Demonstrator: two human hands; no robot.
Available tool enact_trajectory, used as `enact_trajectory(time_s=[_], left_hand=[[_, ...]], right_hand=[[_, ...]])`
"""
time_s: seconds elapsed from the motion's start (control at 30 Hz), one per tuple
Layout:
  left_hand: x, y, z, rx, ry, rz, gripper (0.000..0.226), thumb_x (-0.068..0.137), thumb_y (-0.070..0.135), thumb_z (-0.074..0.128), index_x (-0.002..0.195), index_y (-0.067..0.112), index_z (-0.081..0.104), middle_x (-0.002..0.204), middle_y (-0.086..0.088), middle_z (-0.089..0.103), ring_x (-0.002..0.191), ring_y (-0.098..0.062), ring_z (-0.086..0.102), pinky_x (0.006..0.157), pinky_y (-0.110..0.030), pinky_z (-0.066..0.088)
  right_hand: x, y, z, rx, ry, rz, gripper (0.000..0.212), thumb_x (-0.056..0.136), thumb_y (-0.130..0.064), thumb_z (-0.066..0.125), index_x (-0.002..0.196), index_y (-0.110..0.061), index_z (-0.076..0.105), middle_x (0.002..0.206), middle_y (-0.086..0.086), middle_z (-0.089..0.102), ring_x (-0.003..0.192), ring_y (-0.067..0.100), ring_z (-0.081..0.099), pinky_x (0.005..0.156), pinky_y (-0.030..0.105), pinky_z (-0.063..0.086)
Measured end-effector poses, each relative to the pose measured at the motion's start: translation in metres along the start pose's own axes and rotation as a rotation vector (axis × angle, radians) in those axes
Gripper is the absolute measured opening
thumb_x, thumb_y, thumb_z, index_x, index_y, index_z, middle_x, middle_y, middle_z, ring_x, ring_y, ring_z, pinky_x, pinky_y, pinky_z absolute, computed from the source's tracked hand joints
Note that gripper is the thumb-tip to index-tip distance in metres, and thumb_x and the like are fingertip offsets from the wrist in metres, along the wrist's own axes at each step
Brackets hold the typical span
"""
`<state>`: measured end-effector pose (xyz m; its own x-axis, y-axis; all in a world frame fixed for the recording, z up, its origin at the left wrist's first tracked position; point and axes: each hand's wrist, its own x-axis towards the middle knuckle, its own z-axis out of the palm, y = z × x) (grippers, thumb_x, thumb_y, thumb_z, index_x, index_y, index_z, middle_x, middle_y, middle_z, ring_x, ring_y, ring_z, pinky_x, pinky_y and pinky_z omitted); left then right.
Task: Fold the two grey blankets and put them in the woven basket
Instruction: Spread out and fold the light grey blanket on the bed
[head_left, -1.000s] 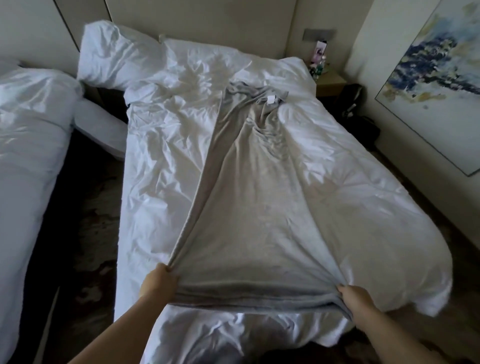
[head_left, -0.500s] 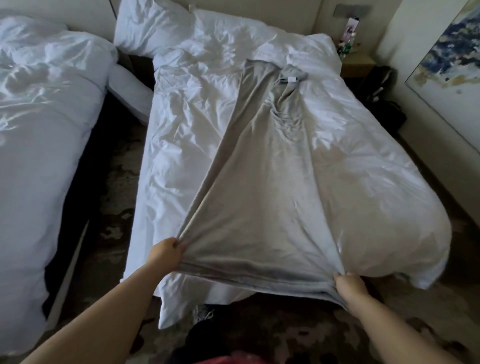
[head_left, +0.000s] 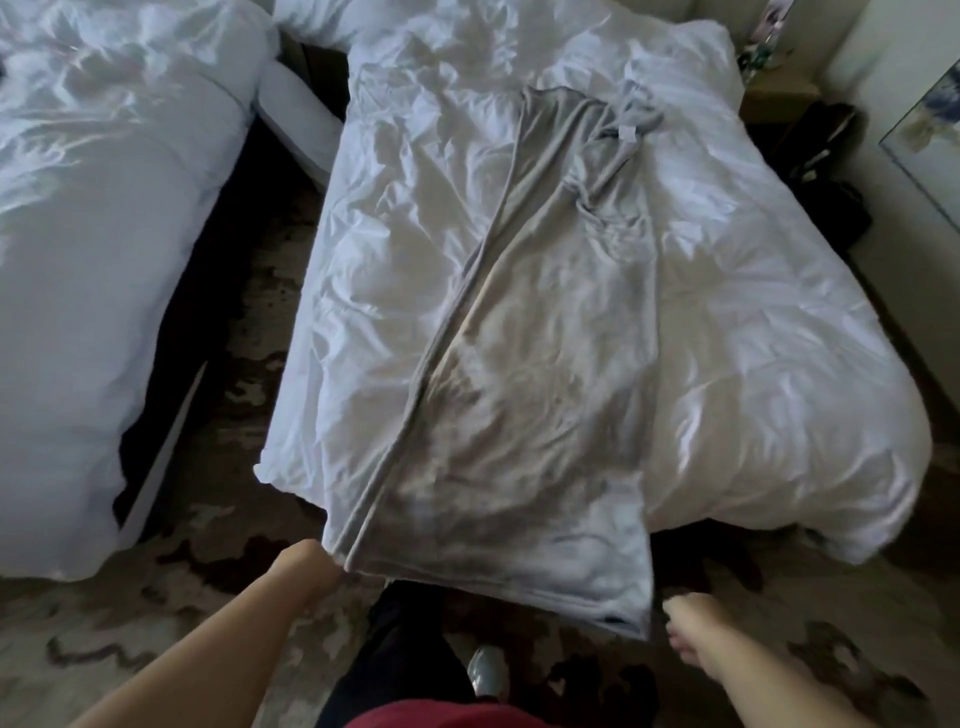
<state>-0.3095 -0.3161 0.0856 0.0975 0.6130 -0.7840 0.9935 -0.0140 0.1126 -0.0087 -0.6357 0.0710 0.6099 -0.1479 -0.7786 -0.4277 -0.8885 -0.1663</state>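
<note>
Blanket (head_left: 519, 415) edge is gripped by left hand (head_left: 306, 565); right hand (head_left: 688, 621) too blurred to tell its grip.

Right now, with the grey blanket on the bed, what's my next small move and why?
Probably take the near right corner of the grey blanket with your right hand: it hangs free off the bed, while your left hand grips the other corner.

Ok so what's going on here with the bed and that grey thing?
A person stands at the foot of a bed, handling a grey blanket laid lengthwise over the white duvet. Their left hand grips the blanket's near left corner, past the bed's end. The right hand is beside the near right corner; blur hides whether it holds it. No basket or second blanket is in view.
</note>
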Motion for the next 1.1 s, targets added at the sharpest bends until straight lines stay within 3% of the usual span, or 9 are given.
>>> enact_trajectory(time_s=[0.1, 0.23, 0.43, 0.6, 0.67, 0.8, 0.93, 1.03, 1.1], left_hand=[[0.007, 0.008, -0.003, 0.002, -0.032, -0.019, 0.030, 0.095, 0.018, 0.049, 0.116, 0.002, 0.063, 0.109, -0.009, 0.067, 0.066, -0.014, 0.055, 0.063, -0.021, 0.050], [0.018, 0.046, -0.025, -0.003, -0.081, 0.107, 0.032, 0.096, 0.005, 0.042, 0.123, 0.003, 0.060, 0.127, -0.013, 0.060, 0.116, -0.029, 0.057, 0.095, -0.034, 0.047], [0.078, 0.120, -0.063, -0.067, 0.003, 0.220, 0.023, 0.091, 0.018, 0.051, 0.100, 0.008, 0.069, 0.104, -0.013, 0.069, 0.099, -0.029, 0.063, 0.072, -0.026, 0.043], [0.150, 0.187, -0.083, -0.180, -0.003, 0.270, 0.025, 0.089, 0.021, 0.050, 0.111, 0.020, 0.061, 0.114, -0.009, 0.066, 0.105, -0.028, 0.060, 0.083, -0.026, 0.045], [0.176, 0.212, -0.085, -0.186, 0.017, 0.333, 0.029, 0.089, 0.024, 0.052, 0.117, 0.020, 0.055, 0.117, -0.009, 0.062, 0.106, -0.028, 0.058, 0.084, -0.028, 0.044], [0.215, 0.247, -0.085, -0.099, 0.097, 0.493, 0.041, 0.087, 0.032, 0.059, 0.123, 0.019, 0.045, 0.119, -0.009, 0.051, 0.106, -0.032, 0.054, 0.085, -0.039, 0.045], [0.242, 0.249, -0.091, -0.142, 0.025, 0.515, 0.032, 0.088, 0.006, 0.047, 0.118, 0.015, 0.040, 0.113, -0.015, 0.057, 0.100, -0.036, 0.057, 0.072, -0.037, 0.040], [0.253, 0.236, -0.094, -0.195, 0.028, 0.543, 0.036, 0.080, -0.007, 0.040, 0.105, 0.019, 0.041, 0.094, -0.009, 0.056, 0.093, -0.034, 0.057, 0.068, -0.031, 0.034], [0.257, 0.230, -0.091, -0.220, -0.006, 0.544, 0.039, 0.078, -0.007, 0.041, 0.103, 0.021, 0.051, 0.097, -0.009, 0.056, 0.096, -0.032, 0.056, 0.071, -0.030, 0.037]], right_hand=[[-0.007, -0.029, 0.006, 0.026, -0.077, 0.005, 0.016, 0.094, -0.011, 0.048, 0.085, -0.003, 0.058, 0.071, 0.013, 0.059, 0.058, 0.024, 0.054, 0.058, 0.028, 0.042], [-0.012, -0.087, 0.020, 0.019, -0.151, -0.082, 0.015, 0.096, -0.013, 0.048, 0.087, -0.008, 0.059, 0.068, 0.008, 0.059, 0.056, 0.019, 0.054, 0.056, 0.026, 0.041], [-0.008, -0.202, 0.059, 0.009, -0.210, -0.177, 0.014, 0.095, -0.018, 0.050, 0.086, -0.016, 0.060, 0.070, 0.004, 0.061, 0.060, 0.017, 0.055, 0.054, 0.024, 0.042], [0.003, -0.305, 0.107, 0.002, -0.228, -0.325, 0.019, 0.093, -0.015, 0.051, 0.077, -0.019, 0.060, 0.069, 0.003, 0.062, 0.055, 0.015, 0.056, 0.048, 0.021, 0.040], [0.012, -0.346, 0.132, -0.030, -0.203, -0.402, 0.021, 0.092, -0.012, 0.050, 0.076, -0.022, 0.060, 0.076, 0.001, 0.063, 0.064, 0.018, 0.061, 0.058, 0.025, 0.047], [0.028, -0.413, 0.169, -0.213, -0.076, -0.755, 0.028, 0.088, -0.001, 0.048, 0.101, -0.020, 0.064, 0.101, -0.004, 0.058, 0.091, 0.012, 0.055, 0.081, 0.021, 0.040], [0.036, -0.449, 0.185, -0.664, -0.183, -0.914, 0.041, 0.084, 0.002, 0.048, 0.119, -0.017, 0.058, 0.126, 0.002, 0.053, 0.112, 0.022, 0.054, 0.095, 0.027, 0.041], [0.035, -0.463, 0.185, -1.074, -0.201, -0.855, 0.044, 0.085, -0.001, 0.045, 0.124, -0.020, 0.053, 0.124, 0.004, 0.048, 0.112, 0.031, 0.055, 0.086, 0.035, 0.046], [0.028, -0.469, 0.184, -1.213, -0.179, -0.845, 0.036, 0.086, -0.004, 0.047, 0.114, -0.024, 0.059, 0.115, 0.005, 0.052, 0.108, 0.032, 0.056, 0.079, 0.034, 0.045]])
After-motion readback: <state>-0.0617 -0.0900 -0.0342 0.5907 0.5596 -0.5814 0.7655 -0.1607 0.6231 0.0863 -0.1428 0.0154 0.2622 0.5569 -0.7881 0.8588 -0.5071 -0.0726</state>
